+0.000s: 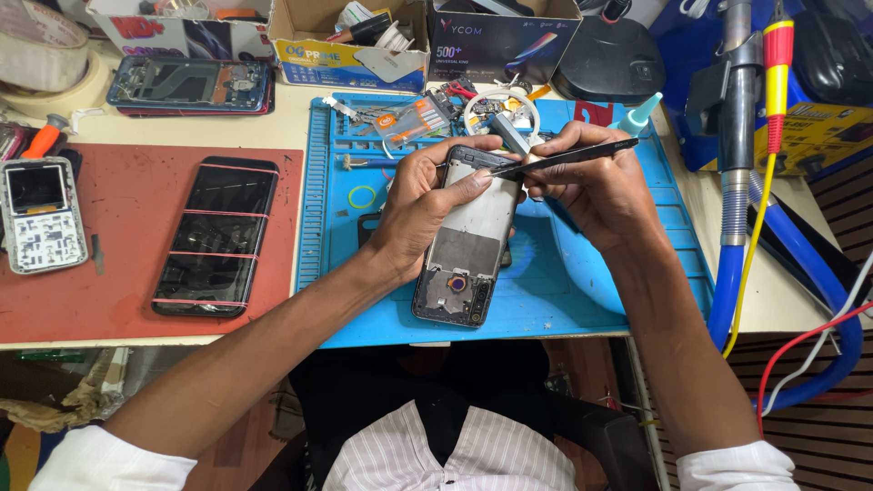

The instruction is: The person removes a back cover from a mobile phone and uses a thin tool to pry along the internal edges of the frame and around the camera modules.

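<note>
The left hand (420, 202) is curled around an opened smartphone (469, 238), fingers wrapped over its left edge and the thumb laid across the upper part of the bare metal mid-frame, holding it tilted above the blue silicone repair mat (564, 300). The phone has its back cover off: a pale grey plate fills most of the body, and a dark lower section near the person shows a small round part with an orange-and-blue centre. The right hand (593, 186) is closed in a pinch around a slim black pry tool (568, 156), which lies nearly level, its tip touching the phone's top right corner just beside the left thumb.

The mat lies on a pale counter (773, 300), and its far trays hold small parts, an orange-labelled flat packet (411, 121) and a white ring-shaped piece (496, 105). A teal-capped nozzle (639, 114) pokes up behind the right hand. To the left of the blue mat is a red mat (100, 300) carrying a black phone (216, 236) bound by thin pink bands, screen dark, and a small keypad handset (40, 214) with its circuit board exposed. Beyond it, a phone frame in a blue shell (191, 85) rests near cardboard boxes (350, 41). On the right, a blue hose (732, 273) and a yellow cable (762, 209) hang down over the counter's edge.
</note>
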